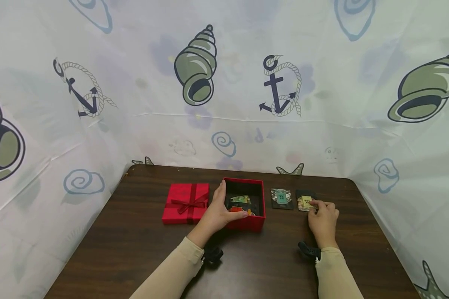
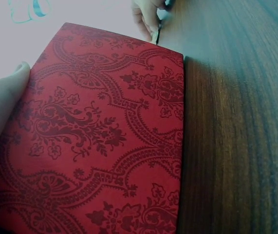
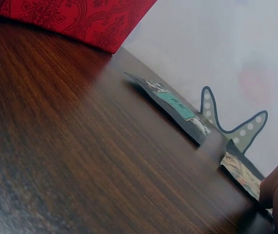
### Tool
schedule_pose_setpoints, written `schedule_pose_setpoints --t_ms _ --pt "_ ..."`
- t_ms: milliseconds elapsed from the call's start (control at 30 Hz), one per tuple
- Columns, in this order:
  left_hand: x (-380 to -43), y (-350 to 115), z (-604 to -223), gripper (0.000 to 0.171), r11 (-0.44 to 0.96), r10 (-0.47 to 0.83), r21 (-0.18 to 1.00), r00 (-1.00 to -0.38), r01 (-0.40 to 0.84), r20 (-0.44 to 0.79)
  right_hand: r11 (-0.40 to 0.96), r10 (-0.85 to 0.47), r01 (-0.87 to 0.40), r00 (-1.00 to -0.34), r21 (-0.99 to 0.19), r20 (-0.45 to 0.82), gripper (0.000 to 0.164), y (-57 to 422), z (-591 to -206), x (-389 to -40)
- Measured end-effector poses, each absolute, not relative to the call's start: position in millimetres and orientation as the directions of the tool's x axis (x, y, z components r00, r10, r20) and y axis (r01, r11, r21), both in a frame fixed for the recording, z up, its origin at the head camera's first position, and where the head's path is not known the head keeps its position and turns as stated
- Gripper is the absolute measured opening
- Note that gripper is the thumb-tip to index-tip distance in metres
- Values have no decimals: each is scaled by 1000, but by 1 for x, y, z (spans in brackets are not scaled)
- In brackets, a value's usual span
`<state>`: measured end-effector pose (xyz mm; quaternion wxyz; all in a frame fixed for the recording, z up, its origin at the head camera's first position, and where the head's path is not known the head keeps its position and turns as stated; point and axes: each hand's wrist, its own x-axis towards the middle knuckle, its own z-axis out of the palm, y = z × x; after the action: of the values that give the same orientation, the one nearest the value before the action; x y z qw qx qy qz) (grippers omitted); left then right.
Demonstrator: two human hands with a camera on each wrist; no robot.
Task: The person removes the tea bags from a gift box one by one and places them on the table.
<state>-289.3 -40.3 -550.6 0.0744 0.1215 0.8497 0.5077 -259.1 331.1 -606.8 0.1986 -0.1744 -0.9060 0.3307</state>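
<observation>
My left hand [image 1: 218, 211] holds the open red gift box [image 1: 248, 224] at its left front, with the thumb over the front rim. The box's patterned red wall [image 2: 95, 131] fills much of the left wrist view. Inside lie dark packets [image 1: 241, 199] with green and orange parts, partly hidden by the hand and rim. To the right, my right hand [image 1: 324, 220] pinches the near right edge of a flat black packet with a yellow label [image 1: 304, 201], which lies on the table. A similar packet with a teal label [image 1: 282, 198] lies between it and the box.
The red lid [image 1: 187, 203] with its dark red ribbon bow lies left of the box. Everything stands on a dark wooden table [image 1: 134, 241]. A white printed cloth [image 1: 239, 74] hangs behind the table and at both sides.
</observation>
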Motion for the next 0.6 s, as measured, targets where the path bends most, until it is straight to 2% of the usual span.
schedule_pose_setpoints --t_ms 600 --pt "-289 -42 -550 140 436 284 891 -959 126 -3 663 476 182 -851 -726 222 26 330 -605 -258"
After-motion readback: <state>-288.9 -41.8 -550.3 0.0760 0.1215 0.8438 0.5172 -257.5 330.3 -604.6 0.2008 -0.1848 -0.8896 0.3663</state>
